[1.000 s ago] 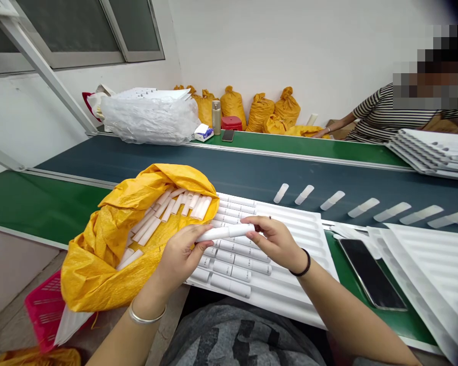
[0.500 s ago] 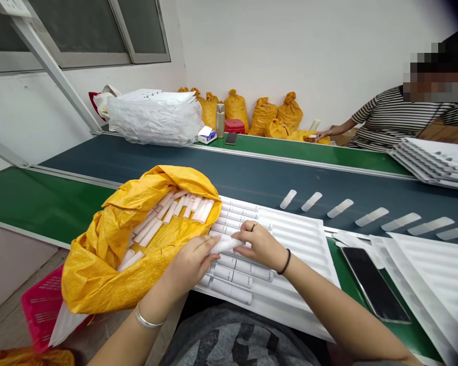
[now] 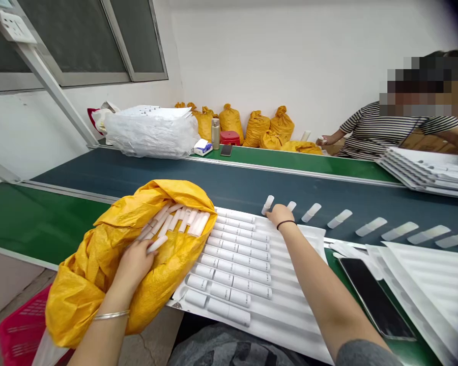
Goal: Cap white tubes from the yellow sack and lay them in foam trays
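Note:
My left hand (image 3: 133,263) is inside the open yellow bag (image 3: 95,284), fingers closed on one white tube (image 3: 157,244) among the several loose tubes there. My right hand (image 3: 278,214) is stretched out over the far edge of the white grooved tray (image 3: 297,264) to the dark conveyor belt (image 3: 229,183). Its fingers curl round a short white tube (image 3: 267,204) that touches the belt at the left end of a row of white tubes (image 3: 339,218). Rows of white tubes (image 3: 232,254) fill the tray's left half.
A black phone (image 3: 370,287) lies right of the tray, beside more white trays (image 3: 431,284). Across the belt sits a person in a striped shirt (image 3: 381,132) behind stacked trays (image 3: 427,170). Yellow sacks (image 3: 257,127) and a plastic-wrapped bundle (image 3: 152,133) stand at the back. A pink basket (image 3: 19,330) is lower left.
Both hands held one tube over the tray. Now the right hand has reached out to the belt with a tube, and the left hand has gone into the yellow bag.

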`<state>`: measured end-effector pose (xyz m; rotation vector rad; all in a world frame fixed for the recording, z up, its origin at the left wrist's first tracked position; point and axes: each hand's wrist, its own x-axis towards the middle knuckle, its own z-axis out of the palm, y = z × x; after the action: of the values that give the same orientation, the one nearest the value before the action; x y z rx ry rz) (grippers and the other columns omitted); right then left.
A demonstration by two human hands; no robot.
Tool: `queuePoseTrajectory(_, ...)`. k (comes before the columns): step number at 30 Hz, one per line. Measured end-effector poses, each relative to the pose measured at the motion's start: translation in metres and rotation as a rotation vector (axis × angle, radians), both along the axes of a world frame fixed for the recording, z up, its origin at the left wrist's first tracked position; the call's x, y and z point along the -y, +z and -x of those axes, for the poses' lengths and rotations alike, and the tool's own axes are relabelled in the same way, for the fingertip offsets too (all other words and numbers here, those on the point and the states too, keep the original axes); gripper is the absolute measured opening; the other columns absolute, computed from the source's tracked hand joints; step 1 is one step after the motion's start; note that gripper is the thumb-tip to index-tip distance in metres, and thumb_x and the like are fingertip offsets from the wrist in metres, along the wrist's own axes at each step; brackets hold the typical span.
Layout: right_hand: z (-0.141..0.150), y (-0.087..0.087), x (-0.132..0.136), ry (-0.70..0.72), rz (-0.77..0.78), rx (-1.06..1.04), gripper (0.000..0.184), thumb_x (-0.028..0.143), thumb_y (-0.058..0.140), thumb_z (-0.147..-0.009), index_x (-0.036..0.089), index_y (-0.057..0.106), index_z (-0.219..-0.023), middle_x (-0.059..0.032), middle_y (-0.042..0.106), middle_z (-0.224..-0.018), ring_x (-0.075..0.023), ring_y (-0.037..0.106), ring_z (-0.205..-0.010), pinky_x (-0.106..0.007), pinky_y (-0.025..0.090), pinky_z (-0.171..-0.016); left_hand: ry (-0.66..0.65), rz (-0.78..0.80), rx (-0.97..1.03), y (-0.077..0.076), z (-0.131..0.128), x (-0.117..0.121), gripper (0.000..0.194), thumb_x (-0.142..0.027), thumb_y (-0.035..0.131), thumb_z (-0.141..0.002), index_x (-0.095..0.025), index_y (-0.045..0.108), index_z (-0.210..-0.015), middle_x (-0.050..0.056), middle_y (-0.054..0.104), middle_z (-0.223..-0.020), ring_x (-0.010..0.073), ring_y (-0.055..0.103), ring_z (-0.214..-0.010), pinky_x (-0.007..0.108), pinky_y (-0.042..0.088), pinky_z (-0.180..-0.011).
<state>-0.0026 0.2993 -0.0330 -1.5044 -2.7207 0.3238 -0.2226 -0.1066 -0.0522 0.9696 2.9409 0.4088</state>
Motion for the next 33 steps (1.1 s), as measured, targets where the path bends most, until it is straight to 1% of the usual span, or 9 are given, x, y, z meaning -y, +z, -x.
queuePoseTrajectory(4,0.000,0.005,0.023,0.017,-0.153,-0.078,0.035,0.027,0.038,-0.095,0.005,0.056,-0.114,-0.0241,0.059,-0.113,-0.0313,0.055,-0.109,-0.040,0.041,-0.088,-0.220,-0.439,0.014,0.019,-0.026,-0.019,0.033,-0.038,0.054,-0.083,-0.019,0.063,-0.108,0.009,0.062,-0.111,0.0252,0.057,-0.107,0.039,0.045,-0.096)
queuePoseTrajectory(7,0.007,0.003,0.032,0.195,-0.134,-0.125,0.032,0.026,0.038,-0.094,0.011,0.061,-0.111,-0.0185,0.060,-0.115,-0.0264,0.054,-0.110,-0.034,0.039,-0.091,-0.300,-0.622,0.035,0.036,-0.047,-0.036,0.029,-0.036,0.058,-0.084,-0.021,0.063,-0.108,0.007,0.062,-0.109,0.0219,0.058,-0.103,0.036,0.046,-0.095)
queuePoseTrajectory(10,0.016,-0.006,0.033,0.373,-0.024,-0.124,0.015,0.022,0.058,-0.084,0.016,0.069,-0.092,-0.0104,0.067,-0.098,-0.0202,0.061,-0.095,-0.025,0.042,-0.085,-0.331,-0.702,0.059,0.046,-0.063,-0.047,0.026,-0.032,0.061,-0.084,-0.021,0.063,-0.108,0.006,0.062,-0.109,0.0204,0.058,-0.104,0.034,0.046,-0.094)
queuePoseTrajectory(13,0.018,-0.008,0.034,0.428,0.017,-0.150,0.015,0.012,0.067,-0.072,0.013,0.069,-0.087,-0.0117,0.067,-0.094,-0.0214,0.062,-0.090,-0.027,0.043,-0.084,-0.374,-0.754,0.109,0.048,-0.071,-0.051,0.025,-0.029,0.061,-0.084,-0.022,0.063,-0.108,0.006,0.062,-0.109,0.0200,0.058,-0.105,0.035,0.046,-0.096)
queuePoseTrajectory(19,-0.007,0.019,0.082,0.477,0.027,-0.407,0.027,0.020,0.053,-0.084,0.014,0.058,-0.110,-0.0091,0.065,-0.097,-0.0192,0.060,-0.088,-0.030,0.047,-0.080,-0.416,-0.770,0.151,0.047,-0.081,-0.053,0.024,-0.026,0.062,-0.084,-0.023,0.066,-0.108,0.006,0.064,-0.111,0.0214,0.058,-0.108,0.037,0.045,-0.098)
queuePoseTrajectory(24,-0.037,0.039,0.142,0.788,0.562,-0.900,0.027,0.028,0.047,-0.093,0.017,0.055,-0.116,-0.0068,0.066,-0.096,-0.0141,0.063,-0.073,-0.027,0.053,-0.063,-0.574,-0.691,0.111,0.054,-0.099,-0.058,0.031,-0.020,0.054,-0.090,-0.024,0.061,-0.119,0.007,0.059,-0.111,0.0193,0.056,-0.106,0.034,0.047,-0.093)
queuePoseTrajectory(26,-0.047,0.046,0.152,0.816,0.508,-0.960,0.027,0.027,0.049,-0.093,0.018,0.056,-0.118,-0.0077,0.066,-0.099,-0.0153,0.064,-0.080,-0.030,0.054,-0.069,-0.641,-0.642,0.071,0.059,-0.107,-0.059,0.036,-0.018,0.051,-0.091,-0.026,0.058,-0.125,0.007,0.055,-0.109,0.0180,0.055,-0.104,0.032,0.048,-0.091)
queuePoseTrajectory(30,-0.060,0.061,0.153,0.990,0.183,-0.895,0.030,0.019,0.054,-0.090,0.020,0.057,-0.120,-0.0095,0.065,-0.107,-0.0195,0.060,-0.100,-0.036,0.050,-0.087,-0.723,-0.600,0.006,0.067,-0.120,-0.061,0.042,-0.016,0.054,-0.089,-0.028,0.054,-0.129,0.007,0.054,-0.107,0.0172,0.054,-0.103,0.031,0.047,-0.090)
queuePoseTrajectory(33,-0.061,0.065,0.151,1.023,0.138,-0.918,0.034,0.016,0.054,-0.090,0.021,0.054,-0.123,-0.0093,0.065,-0.109,-0.0184,0.060,-0.101,-0.034,0.051,-0.087,-0.703,-0.671,0.063,0.070,-0.125,-0.063,0.049,-0.021,0.060,-0.087,-0.027,0.049,-0.133,0.008,0.057,-0.115,0.0196,0.054,-0.108,0.033,0.045,-0.095)
